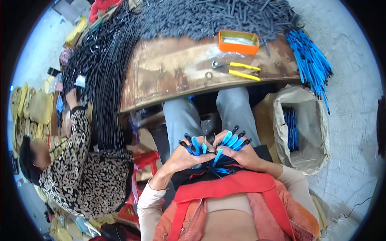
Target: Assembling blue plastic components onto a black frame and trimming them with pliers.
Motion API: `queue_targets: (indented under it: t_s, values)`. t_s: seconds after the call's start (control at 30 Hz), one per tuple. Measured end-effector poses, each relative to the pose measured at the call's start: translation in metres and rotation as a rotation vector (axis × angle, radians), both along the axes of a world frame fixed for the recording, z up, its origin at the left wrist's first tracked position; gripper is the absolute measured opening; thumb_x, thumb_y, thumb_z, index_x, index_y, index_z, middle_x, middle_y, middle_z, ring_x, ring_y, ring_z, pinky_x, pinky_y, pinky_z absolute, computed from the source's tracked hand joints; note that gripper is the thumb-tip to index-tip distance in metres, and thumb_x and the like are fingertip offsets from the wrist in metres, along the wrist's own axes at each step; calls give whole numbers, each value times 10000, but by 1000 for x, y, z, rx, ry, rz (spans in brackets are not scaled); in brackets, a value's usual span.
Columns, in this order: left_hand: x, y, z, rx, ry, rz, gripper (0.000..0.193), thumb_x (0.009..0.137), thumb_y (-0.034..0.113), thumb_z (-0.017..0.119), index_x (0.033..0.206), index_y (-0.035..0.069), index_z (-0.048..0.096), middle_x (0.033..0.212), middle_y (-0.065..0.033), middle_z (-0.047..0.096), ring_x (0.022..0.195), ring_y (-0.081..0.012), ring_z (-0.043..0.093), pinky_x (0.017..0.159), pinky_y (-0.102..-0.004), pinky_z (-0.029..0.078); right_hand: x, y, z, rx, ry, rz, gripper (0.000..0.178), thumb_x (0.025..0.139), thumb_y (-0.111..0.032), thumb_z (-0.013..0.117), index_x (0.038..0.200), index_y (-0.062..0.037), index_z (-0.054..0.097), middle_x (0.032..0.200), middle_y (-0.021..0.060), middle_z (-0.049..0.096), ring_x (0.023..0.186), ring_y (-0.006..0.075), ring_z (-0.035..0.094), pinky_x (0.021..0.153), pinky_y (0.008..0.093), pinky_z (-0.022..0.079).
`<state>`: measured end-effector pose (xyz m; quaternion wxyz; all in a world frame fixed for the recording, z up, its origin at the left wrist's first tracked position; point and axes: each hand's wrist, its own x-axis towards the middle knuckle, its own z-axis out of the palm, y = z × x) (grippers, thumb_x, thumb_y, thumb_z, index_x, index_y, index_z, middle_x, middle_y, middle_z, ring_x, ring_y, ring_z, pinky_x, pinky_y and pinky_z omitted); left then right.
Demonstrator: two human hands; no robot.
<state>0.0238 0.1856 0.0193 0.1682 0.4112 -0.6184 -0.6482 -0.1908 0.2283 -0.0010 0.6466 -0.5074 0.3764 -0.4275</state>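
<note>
My left hand (185,158) is closed round several slim blue sticks with black tips (195,143), which fan up out of the fist. Close beside it, my right hand (243,157) grips another fan of the same blue sticks (228,137). Both hands meet over my lap, fingertips nearly touching; a thin piece between them is too small to make out. More blue sticks (220,170) lie on the dark cloth on my lap, just below the hands.
Ahead stands a worn wooden table (169,76) with yellow-handled pliers (241,70), an orange box (239,42), a grey plastic heap (217,18), long black rods (112,76) and blue sticks (309,60). A paper sack (321,132) stands right; a co-worker (88,176) sits left.
</note>
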Motion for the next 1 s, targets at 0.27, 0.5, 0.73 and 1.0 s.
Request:
queue_targets:
  t_s: [0.27,0.5,0.73,1.0]
  values:
    - [-19,-34,-18,223,204,-87,382,754,30,736,1119,-19,633,991,-66,674,877,-130,635,813,-280,505,-40,-7,17,50,103,116,367,885,-171,683,1205,-26,577,1347,122,482,1247,217,475,1048,367,367]
    - [34,-43,-51,456,362,64,404,736,32,720,1119,-39,613,993,-107,667,923,-249,665,851,-372,527,-144,-128,36,-86,561,-32,233,907,-177,639,1077,-18,647,970,65,665,806,118,638,737,280,515]
    - [56,-35,-72,423,534,71,517,687,116,788,1106,-89,565,965,-91,630,926,-254,673,879,-381,518,-239,-293,13,-407,1130,-669,216,915,-214,575,925,-12,651,841,144,690,714,276,672,657,400,533]
    - [30,-31,-53,441,437,103,454,702,142,797,1059,-47,589,925,-94,633,898,-287,677,831,-422,530,-233,-298,7,-325,1695,-565,277,836,-283,630,864,-11,675,898,228,684,858,424,661,756,505,537]
